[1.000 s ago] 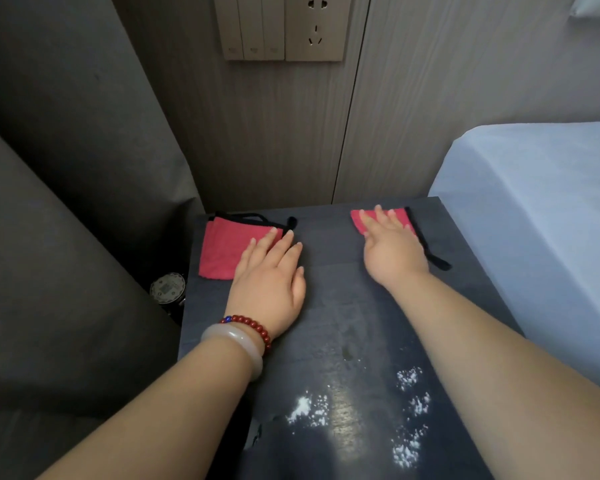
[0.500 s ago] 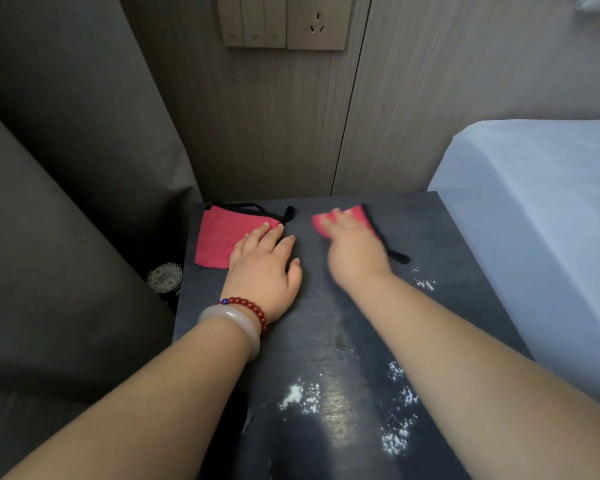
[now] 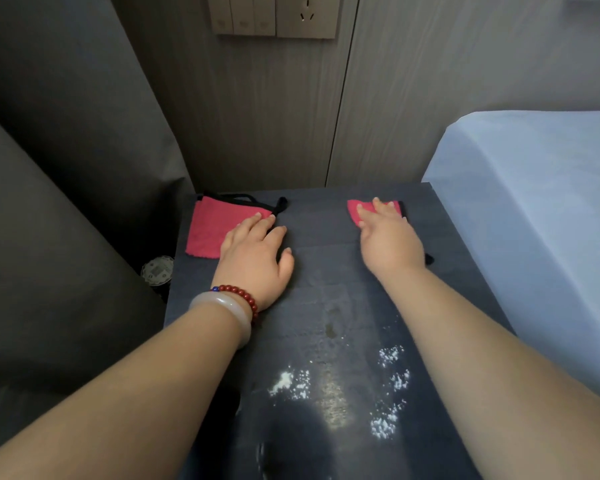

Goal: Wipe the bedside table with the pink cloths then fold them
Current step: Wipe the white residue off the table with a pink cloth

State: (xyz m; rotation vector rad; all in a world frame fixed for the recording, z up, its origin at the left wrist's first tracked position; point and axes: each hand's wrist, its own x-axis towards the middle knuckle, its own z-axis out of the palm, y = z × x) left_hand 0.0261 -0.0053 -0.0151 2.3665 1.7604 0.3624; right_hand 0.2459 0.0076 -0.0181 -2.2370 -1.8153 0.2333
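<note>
Both hands flat, fingers spread: your left hand (image 3: 255,258) pins one pink cloth (image 3: 219,225), right hand (image 3: 388,237) the other (image 3: 355,208); thin, limp fabric, best pinched at corners.

You see bedside table (image 3: 326,237): dark, glossy, powder-speckled at 6 o'clock. Pink cloths (image 3: 215,223) at 12: matt, soft fabric. Wall panel (image 3: 274,116): matt woodgrain.
</note>
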